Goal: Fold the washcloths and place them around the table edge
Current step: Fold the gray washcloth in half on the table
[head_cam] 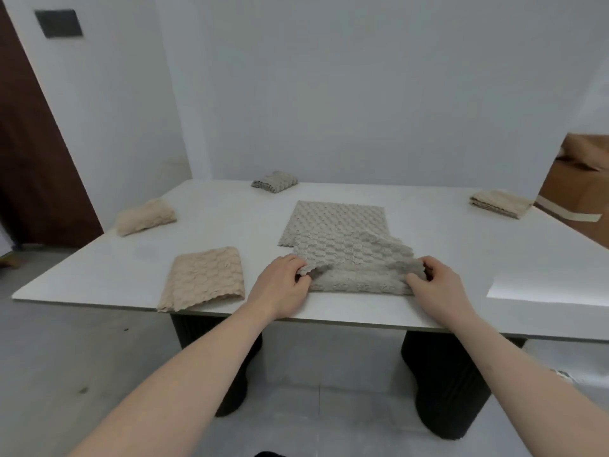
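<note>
Cloth: the grey washcloth [339, 232] lay mid-table, near edge lifted; it looked soft, light and floppy.
Hold: by the near corners.
Hands: the left hand [283, 285] and right hand [431, 282] each pinched a corner.
Around: the beige cloth [204, 278] lay beside it, folded cloths [145, 216] at the table [461, 245] edges, none in the way.

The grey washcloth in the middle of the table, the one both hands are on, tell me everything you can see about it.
The grey washcloth is a bumpy, waffle-like terry cloth. Its far part lies flat on the white table; its near edge is lifted and being folded away from the person. The left hand and right hand each pinch a near corner.
</note>
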`<state>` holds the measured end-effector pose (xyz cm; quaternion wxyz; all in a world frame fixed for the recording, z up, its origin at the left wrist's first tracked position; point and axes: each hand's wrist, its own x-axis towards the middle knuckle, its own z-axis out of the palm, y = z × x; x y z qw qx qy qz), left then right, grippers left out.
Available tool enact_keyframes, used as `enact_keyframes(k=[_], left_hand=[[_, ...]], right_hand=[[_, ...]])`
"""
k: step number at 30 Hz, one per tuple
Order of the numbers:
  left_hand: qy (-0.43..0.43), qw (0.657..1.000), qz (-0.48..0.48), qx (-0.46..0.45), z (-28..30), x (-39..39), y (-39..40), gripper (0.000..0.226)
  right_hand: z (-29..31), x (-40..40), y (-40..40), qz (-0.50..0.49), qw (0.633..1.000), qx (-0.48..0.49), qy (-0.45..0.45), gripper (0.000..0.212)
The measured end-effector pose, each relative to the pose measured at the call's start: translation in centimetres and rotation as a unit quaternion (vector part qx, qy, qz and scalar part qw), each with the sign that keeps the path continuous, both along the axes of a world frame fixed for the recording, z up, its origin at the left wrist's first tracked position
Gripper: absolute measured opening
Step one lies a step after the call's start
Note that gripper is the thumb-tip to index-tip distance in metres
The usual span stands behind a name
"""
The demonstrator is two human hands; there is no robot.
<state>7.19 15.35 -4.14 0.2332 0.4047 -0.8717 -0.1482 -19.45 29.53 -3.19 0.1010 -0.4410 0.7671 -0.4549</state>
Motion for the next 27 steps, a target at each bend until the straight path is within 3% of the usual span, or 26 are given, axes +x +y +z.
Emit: enact_keyframes(k=[4,13,19,27], left_hand=[[0.02,1.0,0.018,-0.002,0.2,0.1,0.3,0.019],[0.034,0.999,0.012,-0.001,-0.2,0.4,1.0,0.016],[0.034,0.999,0.0,0.016,-0.9,1.9,3.1,0.027],[0.01,1.0,-0.022,-0.008,-0.6,3.4,5.7,0.02]], right_hand=[[-0.1,0.2,0.3,-0.014,1.0,0.005,0.025,0.017],[0.4,0.6,1.0,-0.012,1.0,0.004,0.014,0.027],[0.5,2.0,2.6,-0.009,0.999,0.032,0.019,0.019],[0.5,3.7,6.1,0.013,0.998,0.055,0.026,0.015]])
